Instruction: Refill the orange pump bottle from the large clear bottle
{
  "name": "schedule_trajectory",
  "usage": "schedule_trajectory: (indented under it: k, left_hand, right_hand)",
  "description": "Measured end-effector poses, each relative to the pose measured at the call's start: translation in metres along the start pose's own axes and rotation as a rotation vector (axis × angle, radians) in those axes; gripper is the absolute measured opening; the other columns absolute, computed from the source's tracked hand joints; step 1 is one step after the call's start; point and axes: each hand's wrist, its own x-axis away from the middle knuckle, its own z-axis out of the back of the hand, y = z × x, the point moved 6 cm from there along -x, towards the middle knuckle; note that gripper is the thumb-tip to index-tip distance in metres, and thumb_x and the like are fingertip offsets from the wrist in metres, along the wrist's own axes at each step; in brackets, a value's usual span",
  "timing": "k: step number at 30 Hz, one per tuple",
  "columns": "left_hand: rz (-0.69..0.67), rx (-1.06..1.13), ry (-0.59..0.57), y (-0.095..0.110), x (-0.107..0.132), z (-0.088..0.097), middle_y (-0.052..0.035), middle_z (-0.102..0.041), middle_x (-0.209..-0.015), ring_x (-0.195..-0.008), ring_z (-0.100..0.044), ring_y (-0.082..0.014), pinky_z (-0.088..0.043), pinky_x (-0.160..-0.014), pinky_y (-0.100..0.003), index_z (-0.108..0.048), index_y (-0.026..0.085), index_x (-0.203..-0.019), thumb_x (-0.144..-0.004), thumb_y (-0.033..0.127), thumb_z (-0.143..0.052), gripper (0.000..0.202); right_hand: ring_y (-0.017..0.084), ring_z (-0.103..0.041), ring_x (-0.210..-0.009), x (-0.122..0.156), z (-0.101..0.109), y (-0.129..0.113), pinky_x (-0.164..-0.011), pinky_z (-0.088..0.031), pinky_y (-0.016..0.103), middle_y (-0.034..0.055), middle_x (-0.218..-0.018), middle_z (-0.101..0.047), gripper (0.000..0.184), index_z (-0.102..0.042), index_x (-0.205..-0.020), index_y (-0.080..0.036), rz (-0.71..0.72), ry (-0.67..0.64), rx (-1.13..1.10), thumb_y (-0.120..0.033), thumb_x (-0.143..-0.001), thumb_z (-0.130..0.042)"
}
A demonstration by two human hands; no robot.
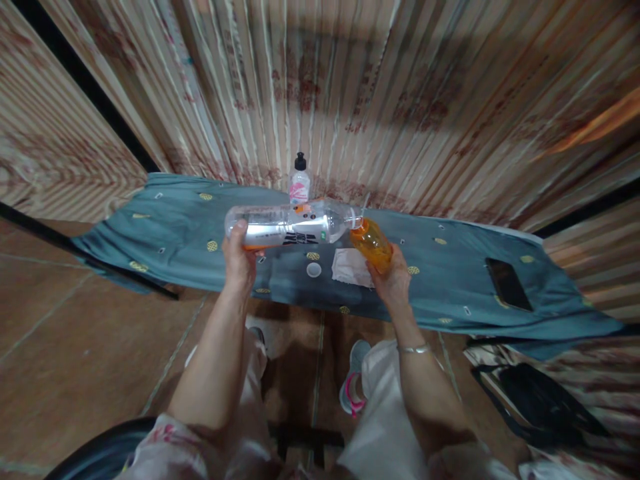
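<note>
My left hand [240, 260] grips the base end of a large clear plastic bottle [295, 225], which lies tipped sideways with its neck pointing right. Its mouth meets the top of a small orange bottle [373, 243] that my right hand [395, 280] holds from below, tilted toward the big one. Both are held above a long surface draped in a teal cloth [175, 227]. A white bottle cap [314, 269] and a folded white tissue [351, 267] lie on the cloth just under the bottles.
A small black-capped bottle with a pink label [299, 180] stands at the back by the striped curtain. A dark phone [509, 284] lies on the cloth at the right. My knees and shoes are above a brown tiled floor [75, 347]; a dark bag [540, 400] sits lower right.
</note>
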Motion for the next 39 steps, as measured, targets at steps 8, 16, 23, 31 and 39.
schedule_trajectory:
  k: [8, 16, 23, 31, 39]
  left_hand:
    - [0.066, 0.040, 0.013, -0.005, 0.004, -0.005, -0.0051, -0.068, -0.078, -0.057, -0.060, -0.0138, -0.032, -0.035, -0.016, -0.073, 0.017, -0.084, -0.054, 0.064, -0.086, 0.058]
    - [0.290, 0.067, 0.082, -0.023, 0.011, -0.006, -0.0066, -0.073, -0.084, -0.060, -0.065, -0.0162, -0.041, -0.040, -0.018, -0.074, 0.018, -0.093, -0.075, 0.052, -0.077, 0.038]
    - [0.373, 0.121, 0.072, -0.021, 0.022, -0.018, -0.0065, -0.073, -0.082, -0.057, -0.067, -0.0161, -0.045, -0.038, -0.019, -0.072, 0.016, -0.097, -0.085, 0.045, -0.070, 0.031]
    - [0.455, 0.116, 0.055, -0.022, 0.030, -0.024, -0.0048, -0.072, -0.076, -0.051, -0.066, -0.0157, -0.048, -0.036, -0.019, -0.069, 0.016, -0.097, -0.087, 0.042, -0.066, 0.028]
    - [0.463, 0.086, -0.010, -0.028, 0.032, -0.020, -0.0026, -0.072, -0.083, -0.056, -0.068, -0.0168, -0.052, -0.038, -0.021, -0.068, 0.020, -0.098, -0.075, 0.039, -0.075, 0.031]
  right_hand:
    - [0.032, -0.066, -0.116, 0.000, 0.000, 0.002, -0.104, -0.055, 0.053, 0.0195, -0.127, -0.069, 0.061, -0.053, -0.138, -0.013, -0.033, 0.032, -0.053, -0.035, -0.083, -0.069]
    - [0.032, -0.066, -0.118, 0.000, 0.000, 0.006, -0.104, -0.056, 0.052, 0.0193, -0.132, -0.068, 0.063, -0.052, -0.140, -0.015, -0.060, 0.048, -0.083, -0.036, -0.084, -0.069]
    - [0.032, -0.068, -0.119, 0.002, -0.003, 0.012, -0.103, -0.057, 0.053, 0.0195, -0.129, -0.070, 0.062, -0.051, -0.140, -0.014, -0.084, 0.063, -0.077, -0.044, -0.088, -0.065]
    - [0.034, -0.067, -0.121, 0.005, -0.007, 0.017, -0.102, -0.057, 0.053, 0.0219, -0.132, -0.069, 0.068, -0.049, -0.142, -0.013, -0.080, 0.103, -0.053, -0.056, -0.090, -0.062]
    - [0.034, -0.068, -0.119, 0.005, -0.005, 0.015, -0.102, -0.058, 0.054, 0.0221, -0.131, -0.070, 0.066, -0.048, -0.143, -0.011, -0.127, 0.070, -0.056, -0.050, -0.091, -0.062]
